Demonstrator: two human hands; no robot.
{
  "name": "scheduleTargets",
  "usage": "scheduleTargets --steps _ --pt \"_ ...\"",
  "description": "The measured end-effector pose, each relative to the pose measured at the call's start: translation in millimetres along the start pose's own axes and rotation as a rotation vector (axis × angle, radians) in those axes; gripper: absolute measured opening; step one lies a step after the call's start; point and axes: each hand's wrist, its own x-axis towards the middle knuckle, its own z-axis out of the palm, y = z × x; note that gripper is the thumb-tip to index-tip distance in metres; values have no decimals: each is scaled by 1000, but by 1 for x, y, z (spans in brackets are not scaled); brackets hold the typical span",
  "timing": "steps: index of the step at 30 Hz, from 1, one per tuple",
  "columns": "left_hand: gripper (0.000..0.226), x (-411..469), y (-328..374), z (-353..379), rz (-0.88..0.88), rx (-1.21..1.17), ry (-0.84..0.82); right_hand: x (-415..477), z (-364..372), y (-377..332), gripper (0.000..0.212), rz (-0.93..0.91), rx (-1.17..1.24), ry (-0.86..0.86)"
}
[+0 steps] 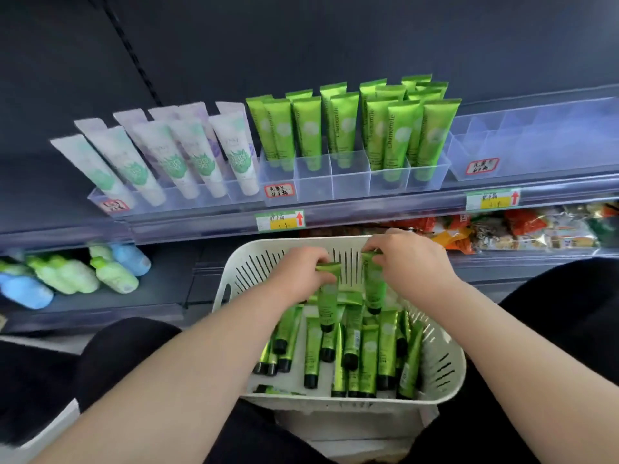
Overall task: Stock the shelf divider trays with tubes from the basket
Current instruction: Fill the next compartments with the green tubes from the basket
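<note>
Tipping risk: the standing green tubes [338, 125] are crowding together, so a careless insertion could be knocking neighbours over; a tube pinched only at its thin crimp could be slipping free.
Shelf [368, 209]: is carrying three clear divider trays side by side, above the basket.
Right tray [536, 142]: is sitting empty, probably awaiting stock.
Middle tray [315, 182]: is holding those green tubes upright, caps down, in rows.
Left tray [207, 199]: is holding pale tubes [187, 155], all leaning leftward.
Basket [449, 380]: white and slotted, is sitting between the person's knees and holding a loose heap of green tubes [368, 356] with black caps.
Left hand [301, 272]: is pinching one tube [328, 303] by its crimped end, cap hanging down over the heap.
Right hand [405, 262]: is pinching a second tube [373, 289] likewise, just beside the first.
</note>
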Motion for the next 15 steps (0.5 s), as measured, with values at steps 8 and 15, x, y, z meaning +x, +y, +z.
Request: scheduleTargets --steps 8,15 --pt "13 4 42 -105 126 -139 458 33 -85 -17 29 -12 9 264" --pt "24 26 82 -162 160 -196 668 56 -127 -13 30 -36 -26 421"
